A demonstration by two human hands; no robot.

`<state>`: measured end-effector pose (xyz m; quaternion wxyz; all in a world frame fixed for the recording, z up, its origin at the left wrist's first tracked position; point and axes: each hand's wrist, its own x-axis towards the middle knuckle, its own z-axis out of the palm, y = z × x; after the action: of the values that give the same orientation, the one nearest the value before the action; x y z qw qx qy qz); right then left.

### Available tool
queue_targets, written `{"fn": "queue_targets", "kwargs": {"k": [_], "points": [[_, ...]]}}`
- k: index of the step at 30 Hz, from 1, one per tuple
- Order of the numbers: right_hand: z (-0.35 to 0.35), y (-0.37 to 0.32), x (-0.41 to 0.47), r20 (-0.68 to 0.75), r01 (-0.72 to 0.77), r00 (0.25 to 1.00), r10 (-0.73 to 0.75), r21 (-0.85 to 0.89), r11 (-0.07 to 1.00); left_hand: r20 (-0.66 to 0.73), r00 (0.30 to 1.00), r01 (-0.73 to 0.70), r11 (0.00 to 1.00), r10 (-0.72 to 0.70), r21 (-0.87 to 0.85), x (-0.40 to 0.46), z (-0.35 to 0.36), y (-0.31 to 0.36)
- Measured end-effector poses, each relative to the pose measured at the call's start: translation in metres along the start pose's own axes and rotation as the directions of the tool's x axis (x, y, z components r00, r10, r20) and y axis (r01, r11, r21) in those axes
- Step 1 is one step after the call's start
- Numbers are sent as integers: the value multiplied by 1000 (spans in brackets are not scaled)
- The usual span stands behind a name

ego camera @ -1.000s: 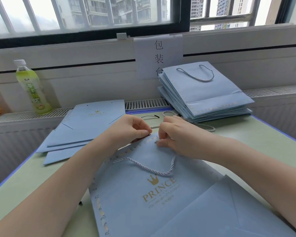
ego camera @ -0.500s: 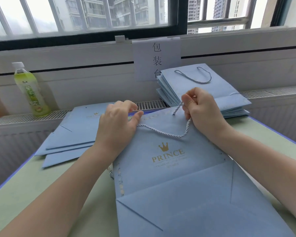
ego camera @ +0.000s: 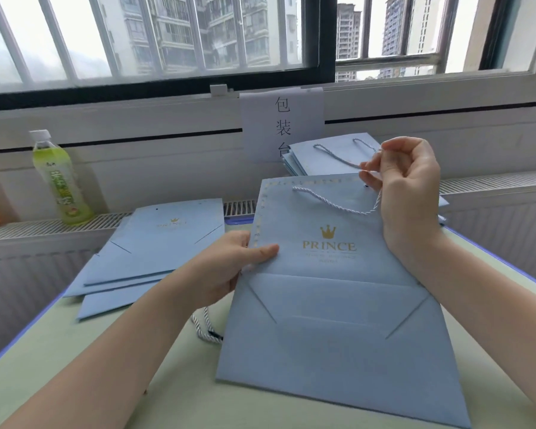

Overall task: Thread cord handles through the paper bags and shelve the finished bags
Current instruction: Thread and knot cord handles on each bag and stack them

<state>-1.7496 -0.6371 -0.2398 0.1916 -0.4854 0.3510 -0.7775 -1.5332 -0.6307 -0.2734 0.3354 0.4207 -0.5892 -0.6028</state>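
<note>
window [ego camera: 155, 35]: barred, daylight, towers outside | radiator [ego camera: 44, 258]: white, below sill | table [ego camera: 75, 366]: pale green, blue edge

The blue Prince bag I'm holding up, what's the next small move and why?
Probably lay the bag on the stack of bags with handles by the window. Its cord handle already loops across the front, the right hand pinches the cord's end at the top edge, and the left hand grips the side, so this side looks threaded.
</note>
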Motion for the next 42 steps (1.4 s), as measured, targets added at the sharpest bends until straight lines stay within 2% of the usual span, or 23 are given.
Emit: {"fn": "queue_targets", "kwargs": {"k": [3, 7, 11, 13, 16, 19, 21, 23, 25, 27, 29, 30, 32, 34, 36, 38, 39, 40, 42], "points": [[4, -2, -5, 83, -43, 996, 44, -13, 999, -163, 983, -86, 996, 82, -23, 3, -5, 1], [14, -1, -15, 255, -163, 952, 166, -32, 986, -448, 872, -204, 978, 197, 33, 5, -16, 5], [20, -3, -23, 323, -355, 898, 300, 126, 926, -541, 797, -265, 960, 268, 86, 5, -16, 4], [20, -3, -23, 304, -356, 902, 305, 126, 926, -557, 777, -291, 952, 294, 97, 5, -14, 6], [18, 2, -21, 207, -208, 952, 225, -100, 973, -617, 725, -331, 940, 307, 79, 4, -16, 8], [16, 6, -21, 112, -107, 983, 148, -312, 944, -706, 654, -368, 930, 272, 18, 5, -20, 8], [16, 9, -22, 61, -127, 986, 158, -353, 927, -772, 594, -383, 923, 224, -27, 8, -24, 7], [16, 15, -25, 33, -239, 964, 263, -325, 915, -820, 554, -408, 906, 148, -113, 10, -26, 6], [21, 19, -33, 55, -448, 882, 467, -207, 870, -833, 548, -426, 883, 77, -198, 13, -28, 5], [29, 16, -46, 205, -693, 711, 673, 36, 720, -807, 588, -415, 876, 54, -244, 15, -24, 3], [36, 9, -62, 411, -824, 557, 722, 165, 542, -742, 664, -435, 852, 85, -291, 16, -18, 2], [37, 6, -68, 484, -835, 526, 699, 138, 533, -693, 712, -446, 835, 114, -321, 17, -15, 2], [38, 2, -74, 540, -795, 553, 635, 113, 596, -573, 801, -437, 822, 172, -364, 16, -12, 3], [37, -3, -70, 510, -729, 635, 580, 147, 669, -479, 852, -397, 856, 210, -331, 15, -10, 3], [35, -5, -63, 443, -626, 730, 520, 129, 769, -439, 862, -333, 936, 254, -112, 14, -6, 0], [32, -3, -57, 383, -417, 839, 388, -8, 909, -367, 868, -305, 942, 335, 139, 13, 2, -2], [31, 0, -54, 353, -283, 888, 295, -87, 955, -329, 871, -318, 929, 365, 189, 12, 6, -2], [29, 3, -51, 327, -150, 924, 196, -160, 976, -303, 870, -345, 919, 389, 191, 10, 8, -3], [25, 11, -45, 276, 81, 961, 4, -298, 951, -242, 860, -432, 893, 450, 124, 7, 8, 0]]}}
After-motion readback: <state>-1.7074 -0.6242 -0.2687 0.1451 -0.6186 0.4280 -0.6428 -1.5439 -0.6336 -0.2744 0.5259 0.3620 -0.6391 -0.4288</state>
